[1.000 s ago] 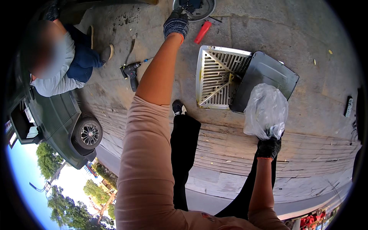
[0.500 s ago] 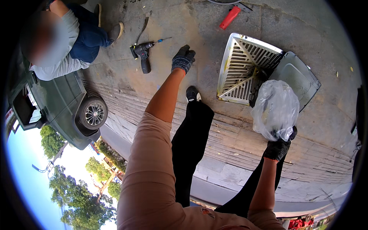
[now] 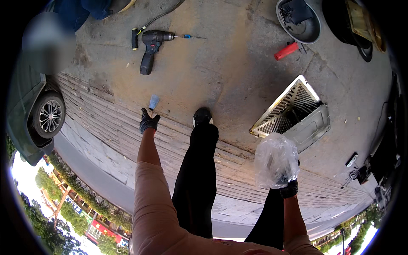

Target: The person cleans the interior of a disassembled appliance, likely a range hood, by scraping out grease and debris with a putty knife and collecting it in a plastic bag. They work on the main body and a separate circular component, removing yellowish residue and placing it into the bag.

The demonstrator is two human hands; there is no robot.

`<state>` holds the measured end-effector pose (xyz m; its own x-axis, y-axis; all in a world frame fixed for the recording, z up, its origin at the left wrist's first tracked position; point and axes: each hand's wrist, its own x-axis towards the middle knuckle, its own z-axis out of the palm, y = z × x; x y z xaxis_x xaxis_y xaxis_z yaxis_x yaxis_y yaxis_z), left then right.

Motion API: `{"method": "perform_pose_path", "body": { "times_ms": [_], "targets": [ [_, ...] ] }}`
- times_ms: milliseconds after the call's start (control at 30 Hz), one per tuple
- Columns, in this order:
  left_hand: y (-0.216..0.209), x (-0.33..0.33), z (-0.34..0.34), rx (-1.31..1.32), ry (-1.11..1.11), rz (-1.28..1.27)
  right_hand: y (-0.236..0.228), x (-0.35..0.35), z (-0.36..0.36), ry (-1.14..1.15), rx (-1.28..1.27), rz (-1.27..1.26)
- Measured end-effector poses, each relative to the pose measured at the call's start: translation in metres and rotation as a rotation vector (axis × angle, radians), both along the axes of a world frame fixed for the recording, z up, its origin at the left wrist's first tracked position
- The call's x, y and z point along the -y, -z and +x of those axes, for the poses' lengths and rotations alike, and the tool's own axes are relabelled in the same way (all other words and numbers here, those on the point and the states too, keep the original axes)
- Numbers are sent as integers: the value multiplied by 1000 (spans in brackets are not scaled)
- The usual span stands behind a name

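My left hand, in a dark glove, reaches down low at the left with thumb and fingers apart. Just beyond its fingertips lies a flat tool with a bluish blade, perhaps a scraper; its near end is partly hidden by the hand. A crumpled clear plastic bag is in my right hand, also gloved, whose fingers close on the bag's lower edge. Past the bag, a whitish slotted metal panel stands on the ground joined to a smooth grey panel.
A cordless drill with a long bit lies ahead, beside a black-handled tool. Far right are a red-handled tool, a metal basin and a black container. A green vehicle and a person are at left.
My left hand has moved back toward me and left, to the bluish-bladed tool. The bag stays in my right hand. My view has shifted, bringing the basin and black container into sight.
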<state>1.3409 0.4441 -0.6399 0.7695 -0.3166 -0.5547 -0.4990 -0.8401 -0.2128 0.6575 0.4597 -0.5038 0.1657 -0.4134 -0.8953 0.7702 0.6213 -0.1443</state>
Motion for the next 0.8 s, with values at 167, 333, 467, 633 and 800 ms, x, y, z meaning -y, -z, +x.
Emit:
{"method": "perform_pose_path", "body": {
  "times_ms": [167,333,467,633,800],
  "targets": [
    [29,-39,53,-48,-107,-204,-59,32,7,-321,-306,41],
    [56,-57,74,40,-183,-320,-146,84,47,-629,-537,4],
    [57,-55,85,-48,-251,-354,-201,96,91,-687,-581,151],
    [39,-19,52,-68,-245,-201,-232,110,126,-846,-655,122],
    [44,-63,39,-97,-221,-252,-236,120,154,-936,-609,89]
  ]
}}
